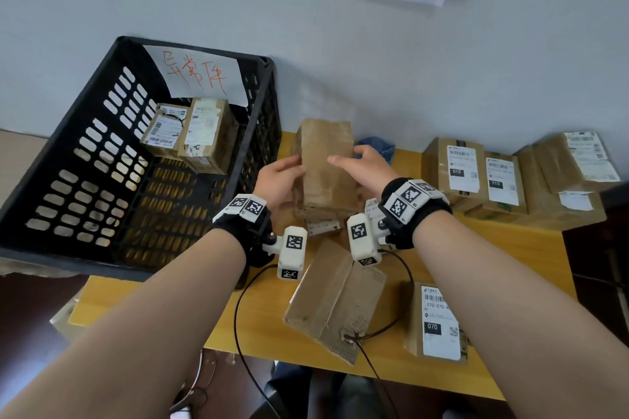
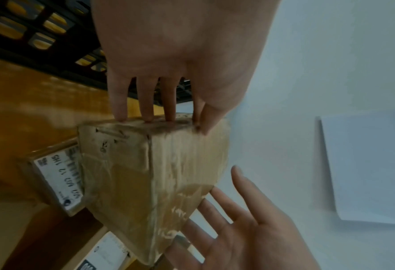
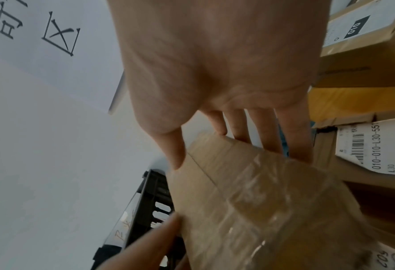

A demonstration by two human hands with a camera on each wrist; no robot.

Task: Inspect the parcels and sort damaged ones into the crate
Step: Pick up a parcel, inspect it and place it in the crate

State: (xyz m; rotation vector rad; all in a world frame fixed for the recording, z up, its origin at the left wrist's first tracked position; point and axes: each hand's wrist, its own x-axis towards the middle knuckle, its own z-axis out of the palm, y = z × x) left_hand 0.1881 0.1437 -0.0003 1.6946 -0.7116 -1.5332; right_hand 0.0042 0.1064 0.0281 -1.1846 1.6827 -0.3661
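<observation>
- A taped brown parcel (image 1: 325, 163) is held upright between both hands, above the tabletop (image 1: 262, 309);
- the left hand (image 1: 277, 180) is pressed against its left side, fingers nearly straight, thumb on the front;
- the right hand (image 1: 366, 161) is laid on its right side, thumb on the front, fingers loosely spread;
- the black crate (image 1: 112, 160), with two parcels inside, is seen left of the left hand.

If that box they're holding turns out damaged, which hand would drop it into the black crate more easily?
Probably the left hand: it grips the parcel on the side facing the crate.
</observation>
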